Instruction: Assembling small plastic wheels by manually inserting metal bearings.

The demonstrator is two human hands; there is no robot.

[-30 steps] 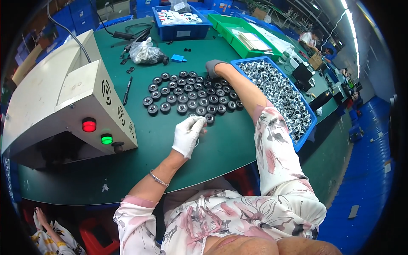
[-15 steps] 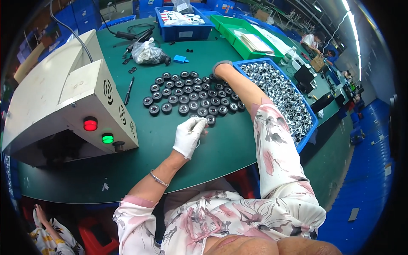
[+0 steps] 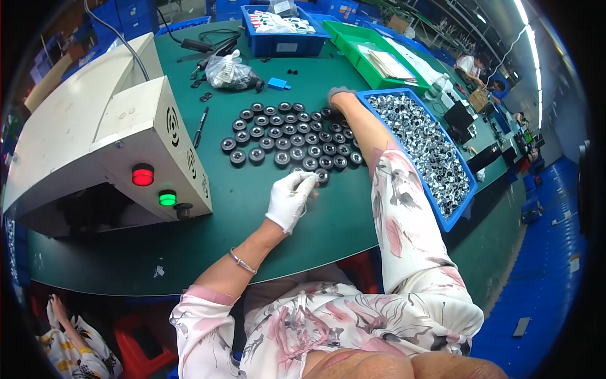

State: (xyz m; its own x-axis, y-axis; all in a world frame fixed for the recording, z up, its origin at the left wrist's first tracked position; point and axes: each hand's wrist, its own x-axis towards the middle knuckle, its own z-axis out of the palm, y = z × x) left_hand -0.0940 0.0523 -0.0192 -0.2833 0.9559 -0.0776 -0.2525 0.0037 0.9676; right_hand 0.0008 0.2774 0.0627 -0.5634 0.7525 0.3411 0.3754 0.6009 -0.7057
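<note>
Many black round wheel-like parts (image 3: 256, 155) with shiny centres lie in loose rows on the green table. At their near edge is my left hand (image 3: 290, 201) in a white glove, fingertips pinched together beside the nearest black part (image 3: 322, 177). Whatever sits between those fingertips is too hidden to make out. My right arm reaches across to the far right edge of the group. There my right hand (image 3: 341, 94), in a greyish glove, is bent down by the black parts, its fingers mostly out of sight. A blue bin (image 3: 465, 211) of small shiny metal pieces stands right beside that arm.
On the left stands a cream machine (image 3: 136, 136) with red and green lamps. A black pen (image 3: 201, 127), a bagged bundle (image 3: 227, 71) and a small blue block (image 3: 278, 83) lie behind. Farther back are a blue crate (image 3: 287, 45) and a green tray (image 3: 363, 68). Other people sit nearby.
The whole view has shifted slightly, so the table things appear a little farther right. Both hands keep nearly the same places beside the black parts.
</note>
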